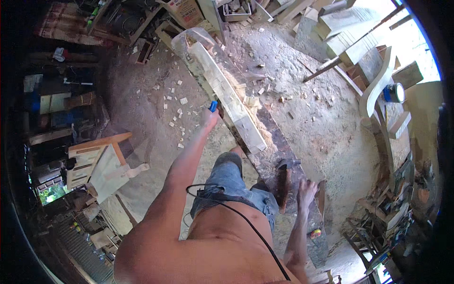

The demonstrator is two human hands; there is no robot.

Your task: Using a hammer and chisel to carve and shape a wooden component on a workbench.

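My left hand (pixel 210 117) is closed around a blue handle (pixel 213 106) beside the left edge of a long, pale wooden beam (pixel 228 97). What the handle belongs to is hidden. The beam lies lengthwise on a dark, narrow bench (pixel 279 130), its upper face cut into a row of block-like sections. Wood shavings (pixel 265 125) line its right side. Over the bench's near part is my right hand (pixel 307 190), fingers bent and slightly apart, with no held thing visible. Just left of it rests a hammer-like tool (pixel 285 187) with a dark head and brown handle.
A small yellow-and-red round thing (pixel 315 234) sits on the bench's near end. Wood chips (pixel 183 101) litter the floor. A pale panelled wooden piece (pixel 111 165) stands at left. Curved timber (pixel 378 87) and a can (pixel 394 93) are at right. A black cable (pixel 250 225) crosses my body.
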